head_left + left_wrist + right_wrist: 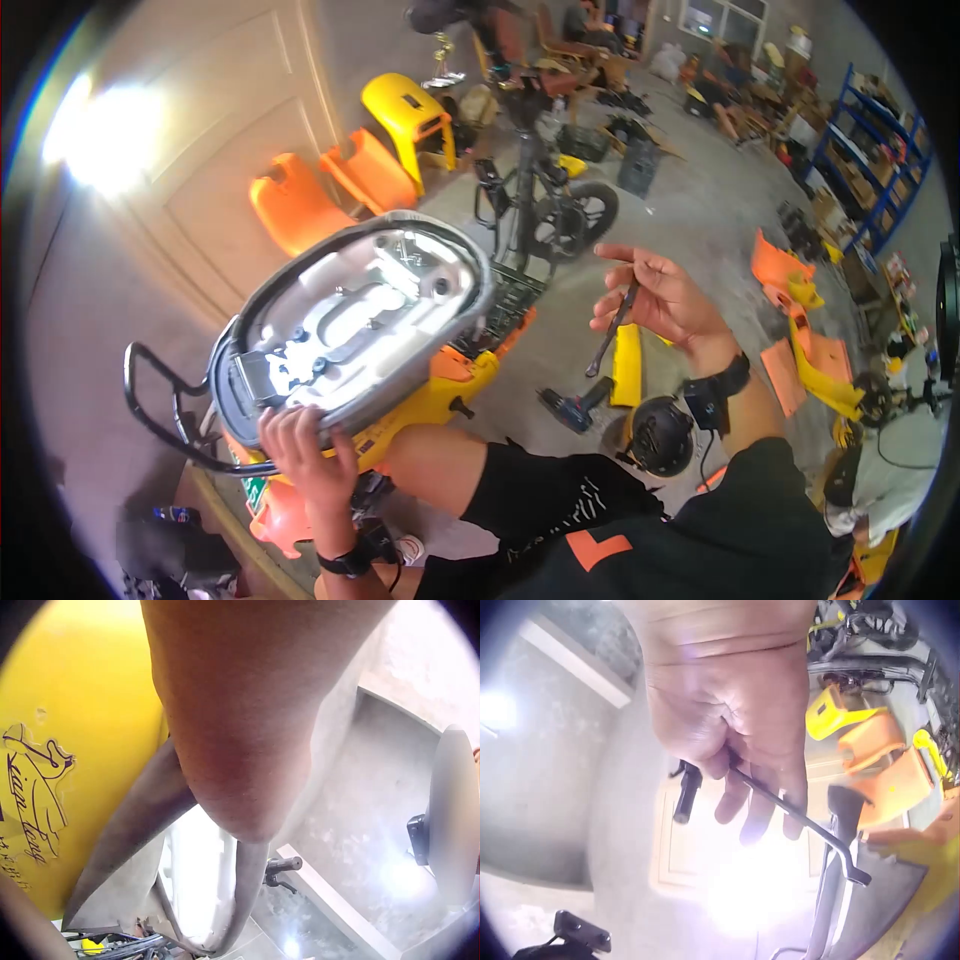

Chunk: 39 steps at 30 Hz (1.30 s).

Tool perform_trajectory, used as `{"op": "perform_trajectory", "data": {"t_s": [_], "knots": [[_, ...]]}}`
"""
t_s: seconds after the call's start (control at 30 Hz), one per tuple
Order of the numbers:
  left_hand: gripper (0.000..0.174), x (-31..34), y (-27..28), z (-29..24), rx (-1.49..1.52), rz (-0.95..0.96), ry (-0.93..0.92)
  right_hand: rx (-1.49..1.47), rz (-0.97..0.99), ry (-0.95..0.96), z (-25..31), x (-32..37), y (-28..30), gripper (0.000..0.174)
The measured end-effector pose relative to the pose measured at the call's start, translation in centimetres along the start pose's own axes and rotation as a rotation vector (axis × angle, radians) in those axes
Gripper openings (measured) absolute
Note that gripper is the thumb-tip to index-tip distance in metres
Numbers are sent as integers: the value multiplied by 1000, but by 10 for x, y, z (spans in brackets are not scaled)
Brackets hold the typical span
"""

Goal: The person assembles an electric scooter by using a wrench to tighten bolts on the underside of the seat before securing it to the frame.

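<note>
A scooter seat (365, 300) with a dark rim stands tilted up over the yellow scooter body (440, 390), its pale, shiny underside facing me. My left hand (310, 460) holds the seat's near rim, fingers over the edge; in the left wrist view the fingers are hidden behind the hand's base. Raised to the right of the seat, my right hand (660, 300) pinches a bent socket wrench (612, 330) between thumb and fingers. In the right wrist view the wrench's cranked end (859, 876) sticks out past the spread fingers.
A cordless drill (575, 405) lies on the floor beside a yellow panel (627, 365) and a round black part (660, 437). Orange panels (295, 205) lean by the door. A black rear rail (130, 380) juts left; a wheeled black frame (525, 190) stands ahead.
</note>
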State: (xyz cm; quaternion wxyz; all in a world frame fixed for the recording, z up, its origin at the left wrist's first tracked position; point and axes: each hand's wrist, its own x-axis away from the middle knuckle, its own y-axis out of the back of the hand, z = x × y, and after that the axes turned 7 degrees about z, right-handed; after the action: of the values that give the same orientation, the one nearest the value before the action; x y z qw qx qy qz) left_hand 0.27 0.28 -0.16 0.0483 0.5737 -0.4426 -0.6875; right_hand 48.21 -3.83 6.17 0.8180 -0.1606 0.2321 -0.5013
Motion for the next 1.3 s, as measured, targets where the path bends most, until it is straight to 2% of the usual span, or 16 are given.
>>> {"op": "perform_trajectory", "data": {"t_s": [0.2, 0.27, 0.33, 0.43, 0.6, 0.77, 0.8, 0.87, 0.93, 1.03, 1.2, 1.3], "knots": [[31, -1, 2, 0, 67, -5, 26, 29, 256, 81, -18, -94, -57, 43], [33, -3, 5, 1, 100, -9, -2, 2, 340, 12, -26, -128, -81, 41], [34, -4, 5, 1, 114, -33, 4, 8, 312, 28, -43, -164, -104, 38], [34, -4, 5, 2, 95, -48, 7, 96, 125, -100, -63, -211, -137, 26], [30, 1, 2, 3, 41, -55, 46, 170, -54, -286, -114, -279, -151, 26], [32, 1, -2, 1, 55, -83, 39, 235, -204, -307, -156, -321, -136, 23], [33, 2, -2, 1, 56, -85, 33, 241, -203, -316, -155, -322, -131, 23], [32, 2, -3, 2, 67, -86, 38, 342, -74, -448, -152, -324, -121, 17], [32, 2, 0, 2, 87, -83, 37, 368, -67, -470, -142, -313, -128, 15], [32, 2, -2, 3, 69, -102, 23, 899, 201, -521, -114, -306, -137, 22], [32, 2, -4, 2, 83, -113, 24, 1275, 364, -666, -88, -299, -163, 34], [31, 2, -2, 1, 108, -108, 32, 1543, 431, -494, -90, -300, -170, 39]]}}
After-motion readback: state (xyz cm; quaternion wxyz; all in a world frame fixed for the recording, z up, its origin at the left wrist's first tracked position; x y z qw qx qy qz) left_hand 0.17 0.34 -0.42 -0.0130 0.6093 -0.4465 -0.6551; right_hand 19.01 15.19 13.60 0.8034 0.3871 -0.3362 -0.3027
